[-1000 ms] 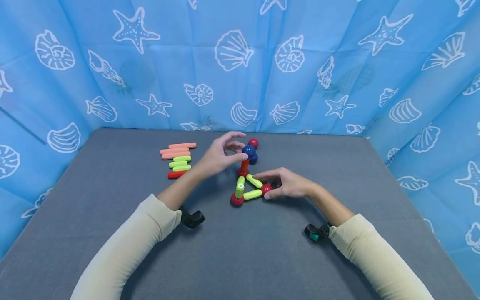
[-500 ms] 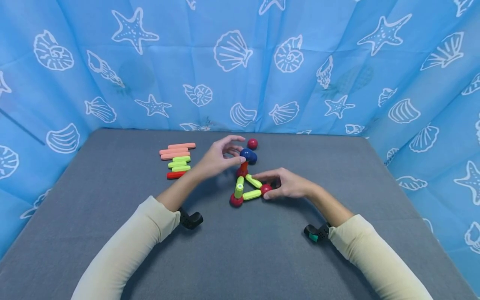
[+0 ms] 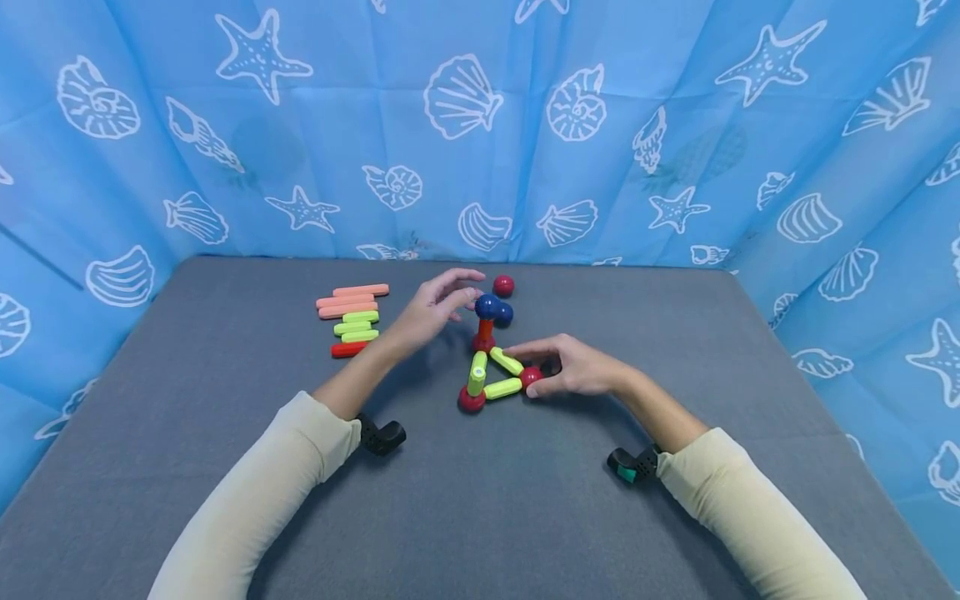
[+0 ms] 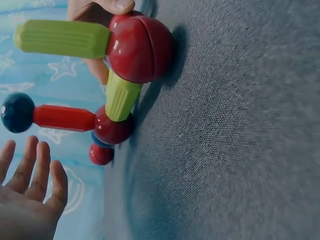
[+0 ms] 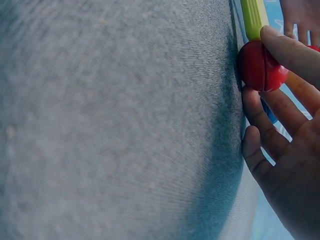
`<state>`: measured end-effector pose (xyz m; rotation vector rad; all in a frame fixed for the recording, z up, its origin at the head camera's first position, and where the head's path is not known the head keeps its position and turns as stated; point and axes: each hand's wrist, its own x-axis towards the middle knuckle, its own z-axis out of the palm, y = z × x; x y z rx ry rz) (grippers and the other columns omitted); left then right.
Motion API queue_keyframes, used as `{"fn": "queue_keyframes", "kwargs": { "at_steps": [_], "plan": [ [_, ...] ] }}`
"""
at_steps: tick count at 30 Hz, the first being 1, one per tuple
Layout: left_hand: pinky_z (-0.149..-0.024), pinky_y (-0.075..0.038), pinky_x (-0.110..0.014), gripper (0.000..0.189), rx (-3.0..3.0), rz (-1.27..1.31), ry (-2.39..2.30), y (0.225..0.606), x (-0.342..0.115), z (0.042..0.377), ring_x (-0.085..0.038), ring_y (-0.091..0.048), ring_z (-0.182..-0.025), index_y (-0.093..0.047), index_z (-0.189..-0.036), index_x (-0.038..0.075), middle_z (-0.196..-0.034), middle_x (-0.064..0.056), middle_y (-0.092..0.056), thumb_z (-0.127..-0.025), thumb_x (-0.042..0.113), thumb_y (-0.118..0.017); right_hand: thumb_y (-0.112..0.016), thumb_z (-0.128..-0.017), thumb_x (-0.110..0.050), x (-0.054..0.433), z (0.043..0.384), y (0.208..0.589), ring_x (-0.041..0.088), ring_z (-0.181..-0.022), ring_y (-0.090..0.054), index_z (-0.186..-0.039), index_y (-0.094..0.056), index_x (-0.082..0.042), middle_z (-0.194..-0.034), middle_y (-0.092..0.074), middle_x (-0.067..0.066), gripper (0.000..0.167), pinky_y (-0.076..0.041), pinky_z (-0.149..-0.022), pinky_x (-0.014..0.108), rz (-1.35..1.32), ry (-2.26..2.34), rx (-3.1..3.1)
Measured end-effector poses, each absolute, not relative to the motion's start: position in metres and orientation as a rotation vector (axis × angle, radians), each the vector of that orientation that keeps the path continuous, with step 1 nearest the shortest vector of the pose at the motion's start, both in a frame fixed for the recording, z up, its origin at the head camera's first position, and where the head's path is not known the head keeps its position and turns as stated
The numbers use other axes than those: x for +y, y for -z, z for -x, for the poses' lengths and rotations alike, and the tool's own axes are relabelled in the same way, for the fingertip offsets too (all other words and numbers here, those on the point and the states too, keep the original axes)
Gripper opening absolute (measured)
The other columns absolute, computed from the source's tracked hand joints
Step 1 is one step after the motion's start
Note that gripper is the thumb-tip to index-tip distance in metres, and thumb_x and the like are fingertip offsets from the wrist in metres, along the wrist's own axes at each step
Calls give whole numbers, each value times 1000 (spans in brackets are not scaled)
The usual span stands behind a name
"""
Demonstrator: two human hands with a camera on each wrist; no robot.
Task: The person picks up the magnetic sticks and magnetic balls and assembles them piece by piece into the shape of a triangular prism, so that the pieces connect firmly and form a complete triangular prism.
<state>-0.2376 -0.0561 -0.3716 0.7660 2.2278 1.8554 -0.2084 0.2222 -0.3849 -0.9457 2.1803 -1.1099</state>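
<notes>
A triangle of green sticks point(image 3: 503, 389) with red balls at its corners lies on the table. On its back corner ball point(image 3: 484, 342) stands a red stick point(image 4: 64, 118) topped by a blue ball point(image 3: 486, 306). Another green stick point(image 4: 62, 39) rises from the front corner ball point(image 4: 141, 50). My left hand point(image 3: 435, 310) is just left of the blue ball, fingers spread and holding nothing. With thumb and fingers, my right hand point(image 3: 573, 367) grips the right corner ball point(image 5: 260, 66), its index finger reaching along a green stick.
Behind the triangle lie a second blue ball point(image 3: 505, 314) and a loose red ball point(image 3: 503, 286). At the left are several sticks: orange point(image 3: 347, 301), green point(image 3: 352, 328) and one red stick point(image 3: 349, 349). A blue curtain point(image 3: 480, 167) hangs behind the table point(image 3: 495, 517).
The blue ball atop the red stick has tipped and come upright again, and my left hand has let go of it and drawn slightly left. My right hand keeps its hold.
</notes>
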Motion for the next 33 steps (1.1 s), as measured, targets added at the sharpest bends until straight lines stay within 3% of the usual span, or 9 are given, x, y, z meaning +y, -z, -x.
{"fn": "queue_keyframes", "kwargs": {
  "at_steps": [4,8,13,18,21,26,30,33],
  "plan": [
    [-92,-48,-53,33,2256,-672,-1841,380,-52,250,-27,-60,-108,-54,-137,8,-125,-13,-64,-108,20,-43,-72,-91,-15,222,209,385,24,-114,-54,-146,-49,-5,-144,-53,11,61,-45,-97,44,943,1096,2194],
    [-91,-50,-50,33,2286,-689,-1734,390,-44,264,-25,-59,-114,-54,-138,6,-131,-11,-63,-106,12,-47,-73,-90,-14,223,209,385,25,-116,-54,-146,-49,-5,-145,-53,12,61,-45,-98,45,937,1095,2193],
    [-100,-48,-42,38,2286,-707,-1641,399,-33,275,-25,-56,-123,-54,-139,5,-136,-13,-60,-101,3,-55,-73,-90,-15,223,210,385,24,-115,-54,-145,-50,-6,-144,-54,10,61,-45,-97,44,924,1081,2202],
    [-100,-49,-39,46,2318,-655,-1586,405,-25,281,-26,-59,-117,-55,-137,7,-132,-12,-63,-94,-9,-57,-74,-90,-17,221,211,385,23,-116,-54,-146,-50,-8,-145,-53,8,61,-45,-98,43,914,1068,2212],
    [-102,-47,-42,45,2402,-652,-1494,407,-21,283,-27,-58,-114,-57,-135,9,-132,-12,-62,-93,-4,-64,-73,-90,-17,221,211,385,24,-116,-54,-145,-50,-6,-145,-53,10,61,-45,-98,44,926,1074,2212],
    [-109,-41,-45,45,2503,-680,-1407,409,-16,283,-30,-54,-121,-59,-134,7,-138,-15,-57,-90,6,-72,-73,-91,-17,222,211,385,24,-115,-54,-145,-50,-5,-144,-54,12,60,-46,-97,43,939,1078,2207],
    [-101,-48,-42,45,2487,-621,-1553,406,-23,280,-30,-58,-119,-55,-135,4,-132,-18,-61,-92,-2,-66,-73,-91,-17,222,211,386,23,-114,-54,-145,-50,-5,-144,-54,11,60,-46,-96,42,950,1079,2201],
    [-91,-52,-40,46,2454,-542,-1733,397,-34,276,-28,-61,-113,-53,-137,3,-125,-19,-65,-94,2,-66,-73,-90,-16,223,211,386,23,-112,-54,-145,-50,-5,-143,-55,10,60,-46,-94,43,951,1083,2203]
  ]
}}
